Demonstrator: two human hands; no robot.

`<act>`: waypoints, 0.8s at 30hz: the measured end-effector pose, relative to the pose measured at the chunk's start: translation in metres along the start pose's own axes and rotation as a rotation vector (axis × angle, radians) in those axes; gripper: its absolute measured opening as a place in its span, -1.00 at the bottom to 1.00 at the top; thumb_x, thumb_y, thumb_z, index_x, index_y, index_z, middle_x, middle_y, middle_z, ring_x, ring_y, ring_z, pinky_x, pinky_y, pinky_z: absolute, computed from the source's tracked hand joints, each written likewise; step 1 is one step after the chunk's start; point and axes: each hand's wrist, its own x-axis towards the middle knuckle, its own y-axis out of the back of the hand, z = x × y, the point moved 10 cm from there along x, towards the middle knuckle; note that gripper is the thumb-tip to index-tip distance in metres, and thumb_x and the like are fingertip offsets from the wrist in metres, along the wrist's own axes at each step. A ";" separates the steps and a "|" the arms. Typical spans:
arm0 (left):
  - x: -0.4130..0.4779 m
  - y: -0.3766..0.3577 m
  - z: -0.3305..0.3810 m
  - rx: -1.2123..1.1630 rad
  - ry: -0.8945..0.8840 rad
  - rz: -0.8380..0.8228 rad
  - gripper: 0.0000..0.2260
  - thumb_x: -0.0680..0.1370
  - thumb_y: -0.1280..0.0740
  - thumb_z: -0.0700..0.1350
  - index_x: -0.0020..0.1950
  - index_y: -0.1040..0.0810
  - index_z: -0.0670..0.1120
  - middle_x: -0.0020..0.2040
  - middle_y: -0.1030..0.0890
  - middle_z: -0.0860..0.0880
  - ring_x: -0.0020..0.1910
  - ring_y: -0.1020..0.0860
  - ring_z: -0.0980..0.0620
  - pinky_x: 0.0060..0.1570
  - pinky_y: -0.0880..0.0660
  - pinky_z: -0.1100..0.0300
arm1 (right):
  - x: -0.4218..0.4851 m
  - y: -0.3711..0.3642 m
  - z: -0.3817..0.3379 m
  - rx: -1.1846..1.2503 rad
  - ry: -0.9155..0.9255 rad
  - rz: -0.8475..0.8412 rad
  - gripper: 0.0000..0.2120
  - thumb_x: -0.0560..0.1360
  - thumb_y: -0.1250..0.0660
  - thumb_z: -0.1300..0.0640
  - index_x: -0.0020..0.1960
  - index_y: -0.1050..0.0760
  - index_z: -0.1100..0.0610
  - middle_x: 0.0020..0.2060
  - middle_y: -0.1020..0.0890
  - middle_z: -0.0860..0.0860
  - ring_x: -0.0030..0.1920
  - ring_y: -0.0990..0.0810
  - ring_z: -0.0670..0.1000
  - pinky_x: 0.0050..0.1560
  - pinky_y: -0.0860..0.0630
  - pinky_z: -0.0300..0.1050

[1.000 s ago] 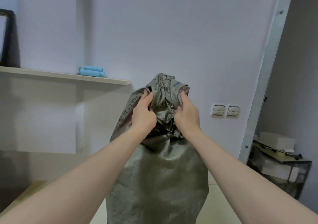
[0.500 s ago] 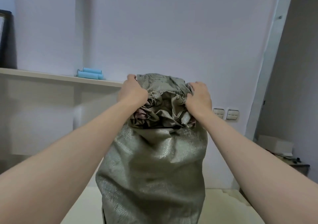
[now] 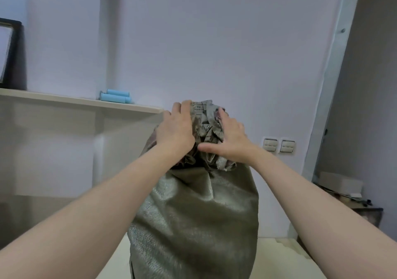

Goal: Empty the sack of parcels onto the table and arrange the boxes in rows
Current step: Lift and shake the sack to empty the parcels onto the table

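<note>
A tall grey-green woven sack (image 3: pixel 193 218) stands upright on the pale table (image 3: pixel 277 257) right in front of me, full and rounded. Its bunched, crumpled top (image 3: pixel 207 126) sticks up between my hands. My left hand (image 3: pixel 176 131) lies over the left side of the bunched top with its fingers curled around the fabric. My right hand (image 3: pixel 231 140) presses on the right side, fingers spread, thumb stretched toward the left hand. No parcels or boxes show; the sack hides its contents.
A wall shelf (image 3: pixel 81 101) at the left carries blue rolls (image 3: pixel 116 96) and a dark frame (image 3: pixel 11 53). Two light switches (image 3: pixel 279 145) are on the wall to the right. A cluttered wire rack with boxes (image 3: pixel 341 186) stands at the far right.
My hands have come back together on the bunched top after pulling it apart to the sides. The right hand's fingers have spread flat on the fabric. The view has tilted slightly.
</note>
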 end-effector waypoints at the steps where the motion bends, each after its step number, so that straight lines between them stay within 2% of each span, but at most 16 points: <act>1: -0.005 -0.005 0.004 -0.018 -0.026 -0.015 -0.20 0.44 -0.35 -0.27 0.57 0.00 -0.01 0.39 -0.29 -0.08 0.32 -0.28 -0.15 0.21 -0.44 -0.05 | -0.002 -0.006 0.001 -0.013 -0.005 0.016 0.22 0.20 -0.43 -0.43 0.58 0.15 0.02 0.45 -0.23 0.08 0.46 -0.12 0.15 0.44 -0.18 0.24; 3: -0.015 -0.020 0.010 -0.034 -0.097 -0.095 -0.17 0.43 -0.37 -0.19 0.58 0.04 -0.06 0.40 -0.25 -0.10 0.38 -0.18 -0.12 0.31 -0.30 0.01 | -0.005 -0.009 0.001 0.004 0.021 0.104 0.20 0.12 -0.47 -0.39 0.56 -0.02 0.08 0.37 -0.37 0.06 0.39 -0.27 0.14 0.39 -0.27 0.15; 4: -0.020 -0.030 0.011 -0.032 -0.129 -0.160 -0.20 0.43 -0.38 -0.10 0.57 -0.04 -0.08 0.37 -0.24 -0.11 0.35 -0.15 -0.11 0.33 -0.25 0.05 | -0.004 -0.013 0.005 0.036 0.038 0.120 0.04 0.14 -0.49 -0.32 0.47 -0.23 0.10 0.25 -0.47 0.04 0.32 -0.38 0.12 0.33 -0.33 0.05; 5: -0.026 -0.040 0.008 -0.024 -0.150 -0.228 -0.22 0.41 -0.41 0.00 0.55 -0.12 -0.07 0.34 -0.22 -0.09 0.31 -0.14 -0.10 0.33 -0.21 0.07 | -0.005 -0.018 0.009 0.062 0.017 0.107 -0.26 0.20 -0.52 -0.19 0.29 -0.43 0.09 0.09 -0.54 0.01 0.22 -0.45 0.11 0.21 -0.37 -0.06; 6: -0.031 -0.049 0.004 -0.010 -0.164 -0.284 -0.21 0.39 -0.45 0.09 0.52 -0.18 -0.04 0.31 -0.19 -0.07 0.27 -0.13 -0.09 0.34 -0.19 0.06 | -0.009 -0.022 0.013 0.064 0.007 0.092 -0.60 0.27 -0.52 -0.05 0.04 -0.53 0.05 -0.07 -0.53 0.00 0.14 -0.49 0.13 0.07 -0.36 -0.13; 7: -0.035 -0.055 0.000 0.016 -0.171 -0.319 -0.18 0.34 -0.48 0.18 0.50 -0.22 0.01 0.32 -0.15 -0.06 0.28 -0.11 -0.10 0.36 -0.17 0.03 | -0.012 -0.024 0.018 0.019 -0.004 0.098 -0.82 0.31 -0.49 0.05 -0.17 -0.50 -0.01 -0.14 -0.50 0.01 0.10 -0.50 0.16 -0.02 -0.32 -0.15; 8: -0.038 -0.059 -0.005 0.051 -0.167 -0.334 -0.14 0.29 -0.51 0.23 0.49 -0.22 0.08 0.38 -0.08 -0.05 0.35 -0.07 -0.14 0.40 -0.13 -0.04 | -0.014 -0.026 0.022 -0.008 -0.003 0.112 -0.84 0.34 -0.45 0.12 -0.26 -0.47 -0.04 -0.12 -0.50 0.05 0.11 -0.47 0.18 -0.02 -0.30 -0.16; 9: -0.040 -0.061 -0.010 0.086 -0.151 -0.337 -0.12 0.26 -0.54 0.25 0.49 -0.21 0.17 0.46 0.04 -0.04 0.44 0.03 -0.20 0.43 -0.06 -0.16 | -0.017 -0.028 0.027 -0.032 -0.018 0.114 -0.86 0.35 -0.43 0.17 -0.23 -0.51 -0.03 -0.01 -0.49 0.10 0.18 -0.42 0.19 0.04 -0.30 -0.16; 11: -0.042 -0.065 -0.018 0.110 -0.105 -0.357 -0.12 0.23 -0.57 0.23 0.44 -0.19 0.32 0.52 0.34 0.03 0.50 0.33 -0.26 0.38 0.11 -0.41 | -0.019 -0.032 0.032 -0.050 -0.006 0.099 -0.77 0.38 -0.41 0.23 0.02 -0.55 0.06 0.36 -0.31 0.11 0.39 -0.20 0.16 0.31 -0.24 -0.08; 13: -0.044 -0.076 -0.024 0.072 -0.054 -0.435 -0.16 0.26 -0.58 0.18 0.41 -0.17 0.38 0.52 0.44 0.07 0.47 0.45 -0.26 0.27 0.17 -0.55 | -0.019 -0.041 0.032 -0.011 0.042 0.002 -0.73 0.39 -0.40 0.25 0.07 -0.48 0.11 0.56 -0.09 0.06 0.54 -0.03 0.16 0.49 -0.12 0.07; 16: -0.043 -0.087 -0.030 -0.025 -0.024 -0.457 -0.30 0.41 -0.48 -0.10 0.41 -0.23 0.29 0.60 0.11 0.09 0.52 0.34 -0.25 0.29 0.12 -0.55 | -0.019 -0.050 0.028 0.040 0.092 -0.058 -0.61 0.43 -0.36 0.30 0.24 -0.42 0.22 0.55 -0.18 0.07 0.55 -0.09 0.17 0.51 -0.12 0.10; 18: -0.039 -0.080 -0.031 -0.119 -0.034 -0.347 -0.40 0.47 -0.29 -0.34 0.37 -0.33 0.20 0.52 -0.27 -0.01 0.56 0.18 -0.24 0.43 -0.03 -0.37 | -0.019 -0.045 0.029 0.059 0.083 0.016 -0.50 0.43 -0.30 0.36 0.37 -0.39 0.24 0.49 -0.34 0.07 0.51 -0.23 0.15 0.47 -0.20 0.01; 19: -0.038 -0.074 -0.032 -0.171 -0.030 -0.283 -0.42 0.47 -0.23 -0.41 0.33 -0.40 0.16 0.38 -0.46 -0.05 0.56 0.01 -0.23 0.41 -0.20 -0.22 | -0.022 -0.038 0.028 0.071 0.083 0.080 -0.47 0.40 -0.26 0.40 0.37 -0.41 0.22 0.42 -0.43 0.09 0.45 -0.33 0.15 0.41 -0.28 -0.05; 21: -0.031 -0.056 -0.034 -0.232 -0.029 -0.129 -0.45 0.46 -0.17 -0.46 0.22 -0.51 0.13 0.08 -0.61 -0.05 0.30 -0.41 -0.17 0.10 -0.44 0.01 | -0.023 -0.018 0.023 0.118 0.108 0.231 -0.54 0.33 -0.20 0.45 0.18 -0.51 0.21 0.19 -0.61 0.13 0.21 -0.54 0.18 0.14 -0.45 -0.06; 22: -0.024 -0.043 -0.033 -0.245 -0.043 -0.043 -0.45 0.45 -0.17 -0.46 0.18 -0.55 0.12 0.04 -0.62 -0.01 0.13 -0.50 -0.09 -0.01 -0.46 0.08 | -0.023 -0.005 0.018 0.146 0.126 0.311 -0.62 0.31 -0.18 0.47 0.06 -0.51 0.22 0.09 -0.65 0.13 0.10 -0.58 0.19 0.03 -0.48 -0.05; 24: -0.003 -0.013 -0.025 -0.284 -0.098 0.125 -0.45 0.42 -0.17 -0.47 0.10 -0.61 0.12 0.07 -0.64 0.05 0.03 -0.54 -0.01 -0.05 -0.50 0.11 | -0.019 0.024 0.006 0.227 0.182 0.470 -0.64 0.28 -0.17 0.50 -0.01 -0.51 0.23 0.00 -0.67 0.11 0.01 -0.60 0.13 -0.05 -0.46 -0.13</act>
